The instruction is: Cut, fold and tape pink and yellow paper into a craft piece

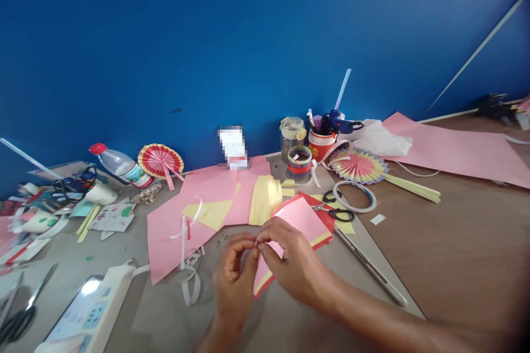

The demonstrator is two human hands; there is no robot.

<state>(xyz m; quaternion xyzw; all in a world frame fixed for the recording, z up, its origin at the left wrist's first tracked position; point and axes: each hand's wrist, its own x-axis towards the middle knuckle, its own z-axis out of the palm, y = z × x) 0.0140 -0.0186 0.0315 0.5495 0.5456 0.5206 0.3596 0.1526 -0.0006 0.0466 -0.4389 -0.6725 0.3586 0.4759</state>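
Note:
A layered sheet of pink paper [304, 219] with yellow and red borders lies under my hands, partly covered by them. At its left edge my left hand [235, 273] is closed, thumb and forefinger pinched together. My right hand [292, 256] reaches across the sheet, its fingers pinching at that same spot so that the fingertips of both hands nearly touch. Whether a thin strip sits between the fingertips is too small to tell. Just beyond the sheet, black-handled scissors [340, 214] rest on red and yellow paper. A utility knife [370, 266] lies to the right.
A roll of white tape [372, 202] and a pleated paper fan [359, 164] lie right of the scissors. Pink sheets [165, 231], yellow paper [265, 198] and strip scraps spread ahead. A power strip [110, 298] and phone [77, 309] occupy the left; a bottle [122, 165] stands tilted behind.

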